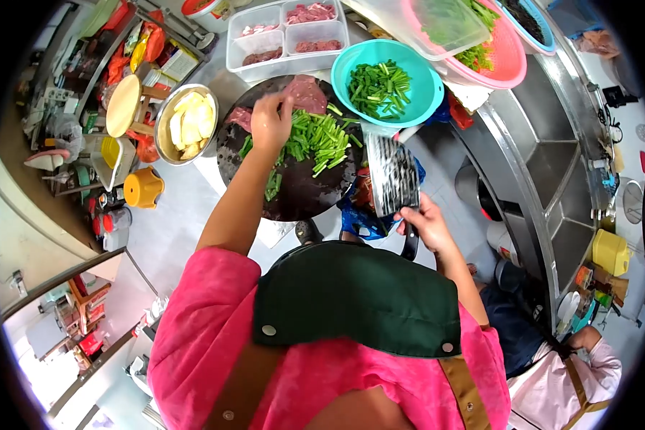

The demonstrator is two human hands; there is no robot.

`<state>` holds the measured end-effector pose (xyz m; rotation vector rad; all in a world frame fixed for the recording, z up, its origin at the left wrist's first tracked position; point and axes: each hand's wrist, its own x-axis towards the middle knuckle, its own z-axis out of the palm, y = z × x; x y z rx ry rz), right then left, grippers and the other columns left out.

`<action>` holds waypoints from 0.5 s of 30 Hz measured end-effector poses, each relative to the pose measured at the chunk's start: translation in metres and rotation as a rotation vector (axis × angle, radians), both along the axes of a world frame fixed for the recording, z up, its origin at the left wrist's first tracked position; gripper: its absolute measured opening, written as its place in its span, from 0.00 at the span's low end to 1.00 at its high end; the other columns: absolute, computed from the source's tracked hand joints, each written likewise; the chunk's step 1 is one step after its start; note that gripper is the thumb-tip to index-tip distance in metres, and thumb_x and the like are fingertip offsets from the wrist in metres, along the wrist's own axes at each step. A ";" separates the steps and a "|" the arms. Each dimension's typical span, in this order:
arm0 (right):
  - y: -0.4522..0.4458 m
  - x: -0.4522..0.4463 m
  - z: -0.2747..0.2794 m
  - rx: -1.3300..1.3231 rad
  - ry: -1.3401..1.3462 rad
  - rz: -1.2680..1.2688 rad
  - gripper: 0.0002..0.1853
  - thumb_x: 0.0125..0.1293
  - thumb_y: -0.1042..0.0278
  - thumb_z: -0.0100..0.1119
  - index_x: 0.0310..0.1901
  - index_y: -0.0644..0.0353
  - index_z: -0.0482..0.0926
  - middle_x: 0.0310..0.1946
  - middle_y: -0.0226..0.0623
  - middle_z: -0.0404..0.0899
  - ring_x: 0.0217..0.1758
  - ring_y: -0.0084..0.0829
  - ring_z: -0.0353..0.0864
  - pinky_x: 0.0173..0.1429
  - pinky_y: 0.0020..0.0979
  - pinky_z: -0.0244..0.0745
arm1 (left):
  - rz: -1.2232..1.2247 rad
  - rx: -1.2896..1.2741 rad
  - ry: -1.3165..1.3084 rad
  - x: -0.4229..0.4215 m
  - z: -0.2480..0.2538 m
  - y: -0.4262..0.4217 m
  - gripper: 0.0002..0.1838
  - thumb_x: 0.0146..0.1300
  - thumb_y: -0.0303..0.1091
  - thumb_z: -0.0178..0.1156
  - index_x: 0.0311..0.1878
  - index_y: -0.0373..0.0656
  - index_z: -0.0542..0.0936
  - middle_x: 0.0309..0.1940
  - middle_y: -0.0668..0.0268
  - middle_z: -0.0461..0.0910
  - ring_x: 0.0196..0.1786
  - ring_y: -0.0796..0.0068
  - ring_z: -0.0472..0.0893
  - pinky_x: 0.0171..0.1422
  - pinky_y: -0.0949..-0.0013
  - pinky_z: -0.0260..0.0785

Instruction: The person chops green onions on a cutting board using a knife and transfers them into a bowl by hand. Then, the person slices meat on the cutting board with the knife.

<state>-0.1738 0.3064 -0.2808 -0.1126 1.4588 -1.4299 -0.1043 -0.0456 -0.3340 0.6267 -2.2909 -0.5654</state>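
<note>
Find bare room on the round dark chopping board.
Free: board's near-right part, between chopped green stems and near rim, left of the broad metal cleaver. Crowded: far part, with raw red meat, stems and the left hand.

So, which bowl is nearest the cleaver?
The teal bowl, holding cut greens, just beyond the cleaver; the steel bowl sits across the board.

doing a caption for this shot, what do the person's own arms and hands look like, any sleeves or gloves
The left hand and right hand are bare, without gloves. The bright pink, faintly mottled sleeves leave both forearms uncovered, and no watch or bracelet shows.
</note>
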 end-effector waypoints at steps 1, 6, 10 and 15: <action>0.002 0.006 -0.015 0.044 -0.018 0.031 0.09 0.63 0.77 0.53 0.45 0.61 0.69 0.29 0.32 0.77 0.23 0.21 0.75 0.30 0.24 0.74 | -0.024 -0.028 0.020 0.012 -0.006 0.005 0.10 0.55 0.35 0.61 0.39 0.41 0.79 0.33 0.54 0.79 0.38 0.52 0.76 0.44 0.56 0.68; -0.019 0.027 -0.052 0.184 -0.058 0.014 0.12 0.63 0.77 0.52 0.49 0.60 0.69 0.31 0.32 0.77 0.26 0.21 0.76 0.30 0.24 0.75 | -0.235 -0.112 -0.308 0.045 -0.010 0.044 0.32 0.51 0.53 0.63 0.56 0.45 0.73 0.52 0.53 0.71 0.57 0.51 0.69 0.61 0.53 0.59; -0.065 0.046 -0.053 0.132 -0.013 0.107 0.13 0.63 0.77 0.53 0.49 0.61 0.68 0.36 0.34 0.77 0.34 0.25 0.78 0.34 0.27 0.77 | -0.195 -0.001 -0.404 0.062 -0.009 0.064 0.37 0.46 0.59 0.64 0.57 0.48 0.72 0.56 0.57 0.67 0.61 0.53 0.63 0.63 0.53 0.55; -0.109 0.071 -0.079 0.040 0.050 0.274 0.12 0.61 0.75 0.55 0.45 0.64 0.68 0.31 0.35 0.77 0.29 0.28 0.80 0.34 0.28 0.75 | -0.077 0.032 -0.401 0.067 -0.008 0.081 0.43 0.37 0.68 0.64 0.60 0.62 0.70 0.59 0.55 0.63 0.64 0.50 0.59 0.66 0.41 0.45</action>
